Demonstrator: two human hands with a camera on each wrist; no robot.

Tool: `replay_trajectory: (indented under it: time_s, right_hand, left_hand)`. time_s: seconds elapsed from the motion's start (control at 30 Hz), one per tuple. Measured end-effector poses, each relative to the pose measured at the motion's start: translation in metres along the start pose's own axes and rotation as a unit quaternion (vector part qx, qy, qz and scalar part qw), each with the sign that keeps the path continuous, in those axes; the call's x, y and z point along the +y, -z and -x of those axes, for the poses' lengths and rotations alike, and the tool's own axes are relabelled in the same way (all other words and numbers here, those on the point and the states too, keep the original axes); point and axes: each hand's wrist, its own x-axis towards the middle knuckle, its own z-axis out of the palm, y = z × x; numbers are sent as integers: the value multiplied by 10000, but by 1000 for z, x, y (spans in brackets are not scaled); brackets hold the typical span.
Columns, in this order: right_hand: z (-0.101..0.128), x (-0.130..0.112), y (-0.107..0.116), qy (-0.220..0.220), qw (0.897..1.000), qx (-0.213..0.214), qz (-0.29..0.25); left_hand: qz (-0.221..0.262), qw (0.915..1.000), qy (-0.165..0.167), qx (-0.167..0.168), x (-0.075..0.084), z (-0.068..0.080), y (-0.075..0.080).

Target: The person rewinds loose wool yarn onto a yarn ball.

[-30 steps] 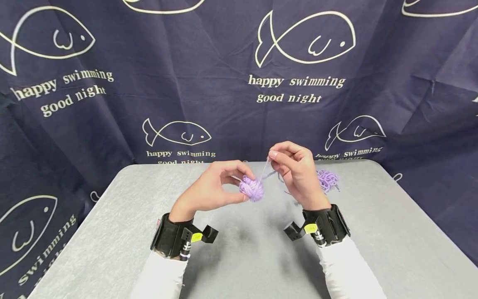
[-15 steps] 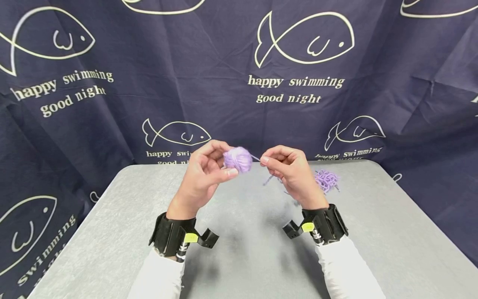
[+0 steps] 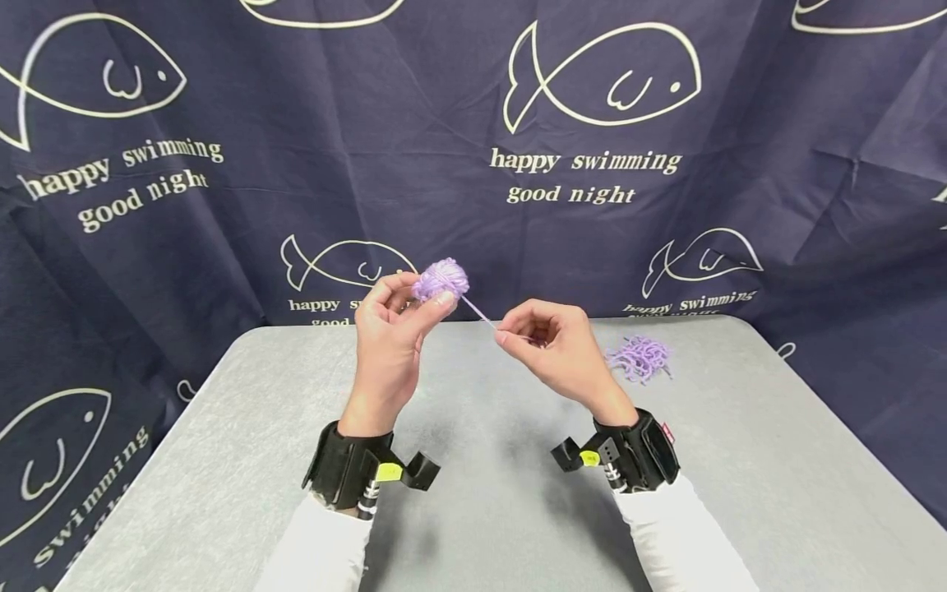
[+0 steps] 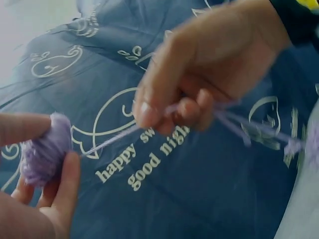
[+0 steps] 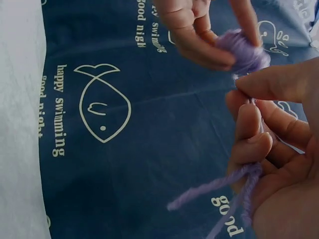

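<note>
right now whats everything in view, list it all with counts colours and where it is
yarn ball: 1, lilac, held up above the table's far edge, in the left hand's fingertips
yarn strand: 1, lilac, stretched from the ball to the right hand
loose yarn pile: 1, lilac, far right of the table
table: 1, grey
backdrop cloth: 1, navy with white fish and lettering, behind the table
wrist cameras: 2, black, one on each wrist
sleeves: 2, white
left hand: 1, holds the ball
right hand: 1, pinches the strand

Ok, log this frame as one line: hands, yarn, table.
left hand: holds small purple yarn ball raised | right hand: pinches taut purple yarn strand | grey table: loose purple yarn pile
</note>
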Motion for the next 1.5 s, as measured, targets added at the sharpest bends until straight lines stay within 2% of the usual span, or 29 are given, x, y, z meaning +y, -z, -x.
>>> replay_trajectory:
  time_s: [0.07,0.13,0.23,0.3,0.43,0.5,0.6,0.73,0.83,0.9,1.0,1.1,1.17,1.27,1.37,1.43,1.5]
  right_hand:
    - [1,-2,0,64,10000,-20,23]
    - [2,-3,0,119,9999,-43,-79]
    - [2,-4,1,249,9991,-30,-338]
    - [1,-4,2,283,9983,26,-516]
    - [1,-5,5,148,9959,261,-855]
    - [1,-7,7,21,9930,429,-1105]
    - [0,-7,8,-106,9826,671,-1727]
    - [-2,-7,9,-349,9584,979,-2658]
    - [-3,-8,10,-578,9414,1213,-3094]
    - [-4,-8,11,-694,9329,1348,-3265]
    - [-5,-8,11,-793,9277,1471,-3338]
    - [-5,-7,11,-804,9294,1485,-3281]
    - [-6,-5,10,-746,9362,1448,-3115]
    - [-5,-2,8,-570,9571,1332,-2510]
    - [-4,1,6,-315,9792,1179,-1618]
    - [-4,2,4,-109,9888,1085,-1023]
    - [-4,4,2,86,9933,998,-576]
  left_hand:
    - [-650,9972,-316,168,-2,-1,1]
    - [-1426,9873,-668,225,-5,-1,3]
    - [-2437,9631,-1139,108,-7,-1,6]
    - [-2933,9462,-1365,-86,-8,-1,8]
    - [-3704,9149,-1545,-438,-9,1,10]
    - [-3971,9032,-1500,-641,-9,1,11]
    - [-4260,8897,-1210,-1110,-8,2,13]
    - [-4377,8702,-645,-2168,-5,2,14]
    - [-4128,8580,-317,-3040,-3,2,14]
    - [-3737,8586,-150,-3505,-1,2,13]
    - [-2931,8700,77,-3965,1,2,13]
    - [-2000,8854,401,-4178,5,3,12]
    - [-1440,8932,594,-4218,6,3,12]
    - [-756,9054,756,-4109,7,4,12]
    - [-273,9239,618,-3767,6,4,10]
    - [-68,9382,422,-3434,5,4,9]
    - [120,9519,288,-3050,5,5,7]
